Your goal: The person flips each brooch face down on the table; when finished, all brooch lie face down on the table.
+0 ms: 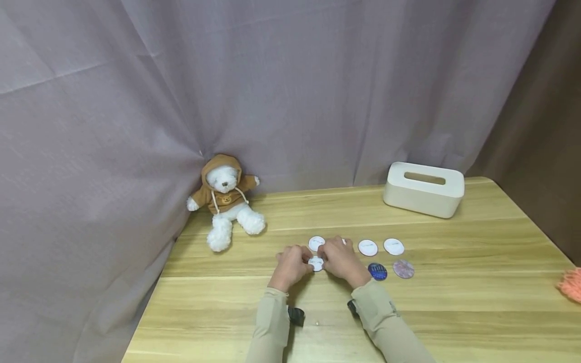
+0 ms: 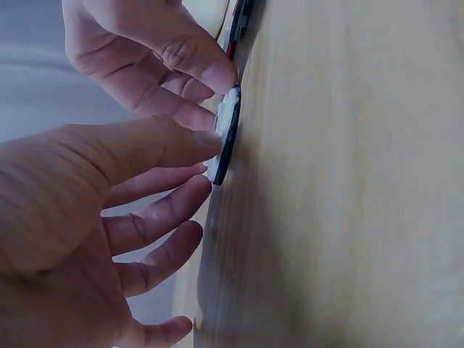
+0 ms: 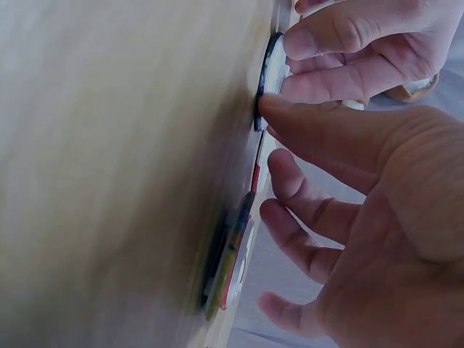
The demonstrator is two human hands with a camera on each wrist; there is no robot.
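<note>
A round button badge (image 1: pixel 315 263), white pin-back side up, is pinched at opposite edges by both hands low over the wooden table. My left hand (image 1: pixel 292 264) holds its left edge, thumb nearest me; my right hand (image 1: pixel 341 259) holds its right edge. In the left wrist view the badge (image 2: pixel 226 138) shows a dark rim, with the remaining left fingers spread. Behind it lies another white-backed badge (image 1: pixel 316 243); one more (image 1: pixel 344 242) is mostly hidden by the right hand. Right of that hand are two white-backed badges (image 1: pixel 368 247), a blue badge (image 1: pixel 378 271) and a pinkish badge (image 1: pixel 403 268).
A white teddy bear (image 1: pixel 223 201) in a brown hoodie sits at the back left. A cream tissue box (image 1: pixel 424 189) stands at the back right of the table (image 1: pixel 454 312). Coral yarn (image 1: pixel 570 285) lies at the right edge. Grey curtain (image 1: pixel 290 101) hangs behind.
</note>
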